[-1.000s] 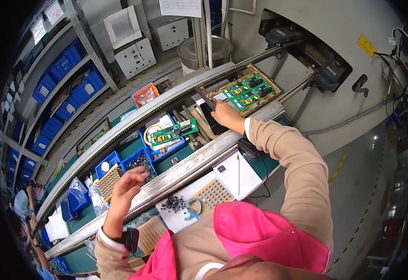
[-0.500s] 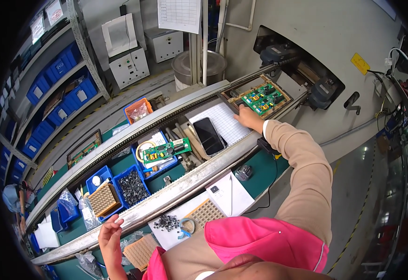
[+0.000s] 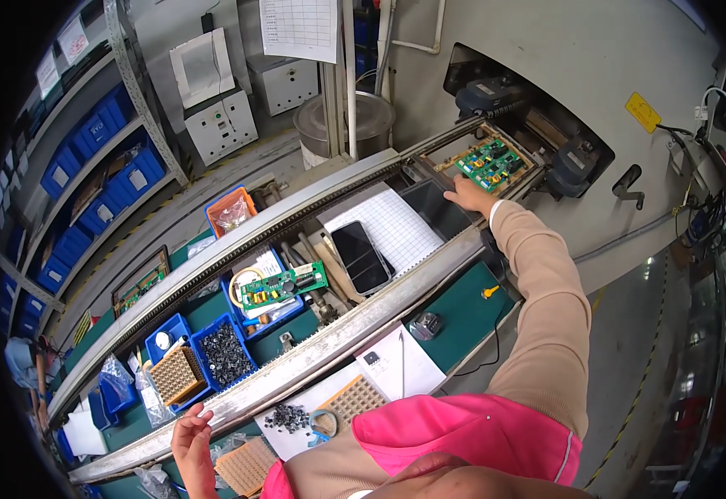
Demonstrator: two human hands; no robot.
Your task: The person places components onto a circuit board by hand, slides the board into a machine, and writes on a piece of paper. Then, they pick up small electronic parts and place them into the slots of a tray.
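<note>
My right hand (image 3: 472,197) is at the near-left edge of a brown carrier frame (image 3: 532,172), fingers and thumb apart. Two green circuit boards (image 3: 492,165) with yellow and black parts lie in that frame on the conveyor rails, at the mouth of a grey machine. Whether the fingertips grip the frame's edge or only press on it is hard to see. My left hand (image 3: 191,438) is raised at the near side of the conveyor with loosely bent fingers and nothing in it. Another green circuit board (image 3: 283,285) rests over a blue bin beyond the rail.
Between the rails lie a black phone (image 3: 361,257) and a gridded sheet (image 3: 396,226). Blue bins (image 3: 222,349) of small black parts stand left of them. Nearer me are a perforated tan block (image 3: 354,403), loose black parts (image 3: 288,418) and a blue tape ring (image 3: 323,425).
My right hand and the carrier frame with its boards have moved right, closer to the machine's opening. My left hand stays raised, little changed. The view has shifted slightly.
</note>
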